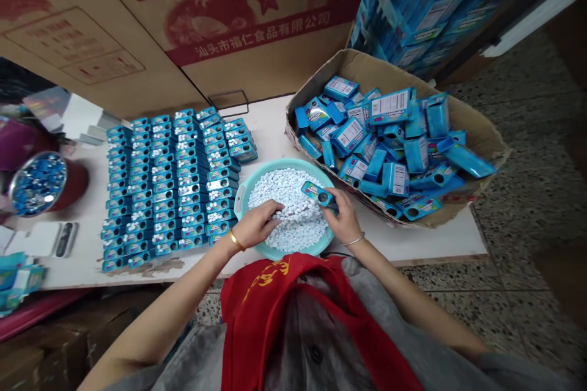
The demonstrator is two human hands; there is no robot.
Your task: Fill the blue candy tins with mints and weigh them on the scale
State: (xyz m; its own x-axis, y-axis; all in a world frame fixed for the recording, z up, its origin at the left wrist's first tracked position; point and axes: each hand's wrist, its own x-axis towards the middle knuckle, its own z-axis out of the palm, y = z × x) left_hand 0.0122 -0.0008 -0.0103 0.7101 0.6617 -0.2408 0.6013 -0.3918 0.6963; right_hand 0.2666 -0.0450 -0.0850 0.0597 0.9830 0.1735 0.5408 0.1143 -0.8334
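A turquoise basin (242,195) full of small white candies (293,238) stands in front of my body. My right hand (342,217) grips a small blue candy box (317,193) above the basin's right side; the dark round hole in its end faces up. Over the left part of the candies is my left hand (259,224), thumb and fingers drawn together. A thin edge shows among the candies beside those fingertips, but what they hold is not clear.
Rows of upright blue boxes (158,195), many topped with white candies, cover the table's left side. At right, a cardboard carton (486,140) holds loose blue boxes. A container of blue wrapped pieces (39,183) sits far left. Large cartons (275,67) stand behind.
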